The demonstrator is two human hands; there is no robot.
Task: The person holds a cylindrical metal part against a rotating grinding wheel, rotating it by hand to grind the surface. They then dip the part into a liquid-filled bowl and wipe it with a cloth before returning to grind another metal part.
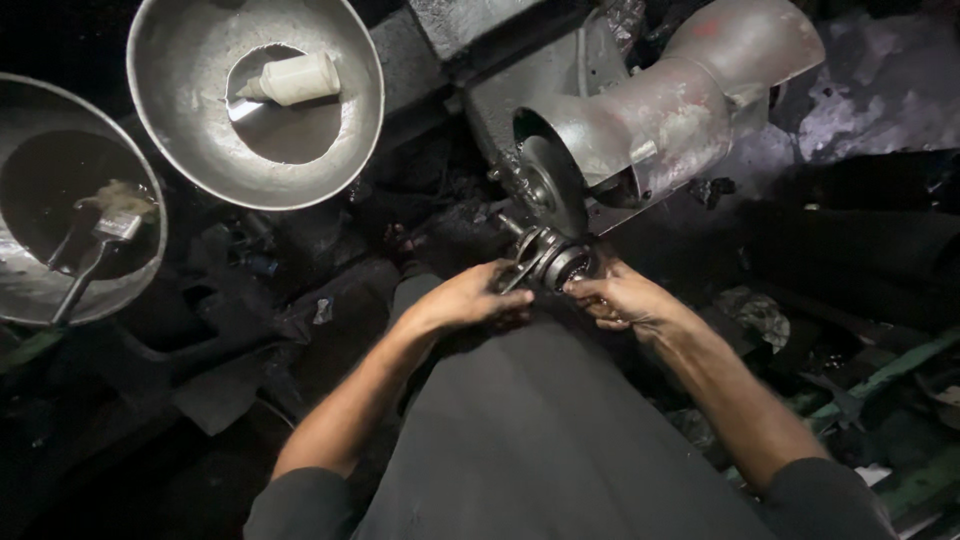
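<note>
- Round metal part (556, 262): a small, dark, ring-shaped piece held between both hands, just below the grinding wheel and above the person's dark-clothed lap.
- Left hand (470, 300): fingers curled and closed around the left side of the round metal part, with a thin, flat metal piece showing at the fingertips; the palm faces down.
- Right hand (622, 298): fingers bent and closed on the right side of the same part, thumb toward the wheel; the grip is partly in shadow.
- Grinding wheel (553, 186): a thin grey disc standing on edge, its lower rim just above the held part; whether the two touch cannot be told.
- Wheel guard (668, 112): a curved grey metal housing, with worn red marks, covering the upper right of the wheel.
- Near bowl (200, 150): a wide metal bowl at upper left, well apart from the hands, holding a pale plastic bottle (298, 78) lying on its side.
- Far bowl (25, 270): a second metal bowl at the left edge, holding dark liquid and a brush (95, 250) leaning on its rim.
- Surroundings: dark, greasy machine parts and debris.
</note>
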